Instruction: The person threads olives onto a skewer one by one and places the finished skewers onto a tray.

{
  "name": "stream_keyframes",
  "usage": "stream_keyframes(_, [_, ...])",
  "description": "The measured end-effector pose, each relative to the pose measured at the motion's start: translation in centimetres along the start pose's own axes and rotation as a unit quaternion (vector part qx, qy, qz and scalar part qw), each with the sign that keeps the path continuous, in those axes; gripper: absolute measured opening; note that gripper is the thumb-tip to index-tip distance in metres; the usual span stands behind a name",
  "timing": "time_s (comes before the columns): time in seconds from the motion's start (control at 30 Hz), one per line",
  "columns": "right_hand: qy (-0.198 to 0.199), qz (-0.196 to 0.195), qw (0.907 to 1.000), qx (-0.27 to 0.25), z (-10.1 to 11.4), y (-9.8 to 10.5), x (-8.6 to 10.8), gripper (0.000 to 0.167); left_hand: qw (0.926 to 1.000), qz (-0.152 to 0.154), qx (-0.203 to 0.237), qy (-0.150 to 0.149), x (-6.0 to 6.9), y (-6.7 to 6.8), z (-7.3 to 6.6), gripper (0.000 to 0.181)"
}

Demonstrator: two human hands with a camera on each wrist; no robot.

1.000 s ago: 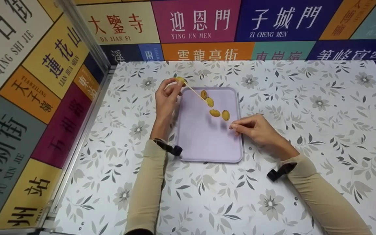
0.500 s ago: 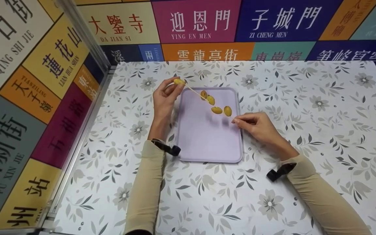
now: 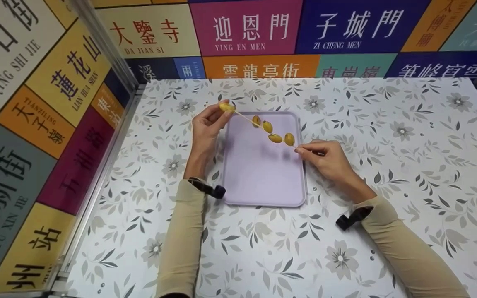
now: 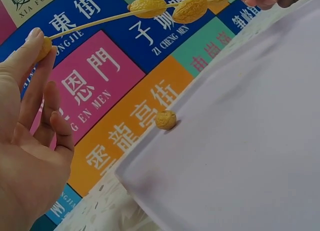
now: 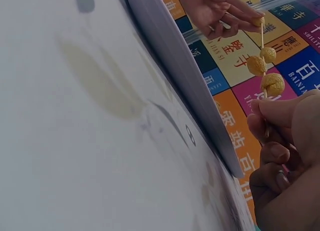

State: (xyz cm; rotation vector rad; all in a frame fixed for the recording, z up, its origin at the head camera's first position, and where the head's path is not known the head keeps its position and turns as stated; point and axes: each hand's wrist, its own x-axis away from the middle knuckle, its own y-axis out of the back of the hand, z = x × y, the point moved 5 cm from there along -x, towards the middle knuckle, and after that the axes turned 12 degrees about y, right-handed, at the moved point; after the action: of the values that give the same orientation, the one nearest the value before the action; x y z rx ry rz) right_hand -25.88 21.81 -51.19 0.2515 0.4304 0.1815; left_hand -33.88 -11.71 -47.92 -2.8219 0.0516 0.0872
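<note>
A thin wooden skewer [image 3: 244, 117] is held slantwise above a lilac tray [image 3: 263, 178]. Three wrinkled yellow fruits [image 4: 190, 9] are threaded along it. My left hand [image 3: 207, 128] pinches another yellow fruit [image 3: 226, 107] at the skewer's upper left end, between thumb and fingers. At the lower right end, my right hand [image 3: 327, 159] pinches the stick with thumb and forefinger, close to the nearest threaded fruit [image 5: 273, 84]. A single loose fruit [image 4: 166, 120] lies on the tray near its far edge. Whether the stick's tip is inside the left-hand fruit is hidden.
The tray rests on a table [image 3: 238, 248] covered in a floral pattern. Colourful panels with lettering [image 3: 246, 27] rise behind the table, and more [image 3: 44, 124] stand along its left side.
My left hand has shifted slightly left and down, with its fruit. The right hand has moved up a little, and the threaded fruits near it sit slightly higher.
</note>
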Motion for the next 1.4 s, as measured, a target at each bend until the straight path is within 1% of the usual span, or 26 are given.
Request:
stream_keyframes(0.17, [0.008,0.006,0.9999,-0.008,0.17,-0.14,0.07,0.018,1.0000,0.007,-0.004,0.001,0.05,0.06,0.06,0.019])
stream_keyframes(0.3, [0.009,0.029,0.9995,-0.003,0.27,-0.41,0.21,0.023,0.9998,0.007,-0.006,0.019,0.11,0.22,0.19,0.014])
stream_keyframes(0.43, [0.009,0.045,0.9989,0.002,0.40,-0.63,0.39,0.024,0.9994,0.011,-0.012,0.032,0.17,0.14,0.20,0.016])
stream_keyframes(0.67, [-0.003,0.062,0.9979,-0.018,0.50,-0.81,0.71,0.023,0.9990,0.022,-0.022,0.033,0.27,-0.23,0.21,0.019])
stream_keyframes(0.93, [-0.020,0.061,0.9973,-0.036,0.44,-0.84,0.90,0.026,0.9983,0.040,-0.034,0.027,0.39,-0.32,0.27,0.015])
stream_keyframes(1.1, [-0.022,0.061,0.9971,-0.039,0.34,-0.81,0.93,0.026,0.9974,0.038,-0.050,0.034,0.44,-0.46,0.42,0.016])
stream_keyframes(1.27, [-0.013,0.066,0.9973,-0.030,0.00,-0.80,0.93,0.025,0.9958,0.039,-0.072,0.039,0.43,-0.62,0.69,0.020])
stream_keyframes(1.4, [-0.017,0.067,0.9969,-0.037,-0.17,-0.91,1.01,0.026,0.9943,0.039,-0.090,0.041,0.43,-0.51,0.85,0.019])
